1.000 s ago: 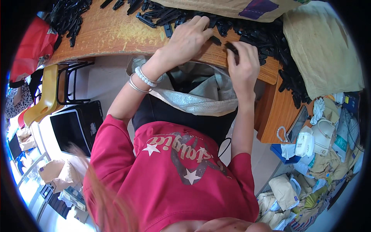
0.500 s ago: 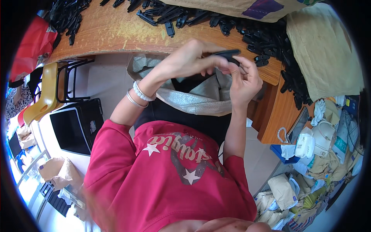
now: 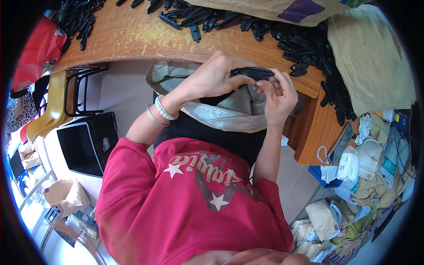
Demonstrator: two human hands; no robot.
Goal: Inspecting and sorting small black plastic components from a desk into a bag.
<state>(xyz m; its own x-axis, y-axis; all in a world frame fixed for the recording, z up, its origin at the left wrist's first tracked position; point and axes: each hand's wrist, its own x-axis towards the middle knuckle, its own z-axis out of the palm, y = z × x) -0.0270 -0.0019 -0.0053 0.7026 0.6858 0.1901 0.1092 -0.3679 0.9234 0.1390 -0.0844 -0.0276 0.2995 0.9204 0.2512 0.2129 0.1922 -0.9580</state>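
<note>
A small, long black plastic part is held level between my two hands, just in front of the desk's near edge. My left hand, with a white bead bracelet and a bangle on its wrist, pinches its left end. At the other end, the thumb and fingers of my right hand close round the part. Beneath my hands lies an open pale woven sack across my lap; what it contains is mostly hidden. On the desk beyond, similar black parts lie scattered.
The wooden desk curves round ahead and right, with a heap of black parts and large brown paper bags. A phone and a bead bracelet lie at right. At left stand a yellow chair and a black box-shaped object.
The black part has turned between my hands and shows more of its broad side. My right hand has shifted slightly left and down.
</note>
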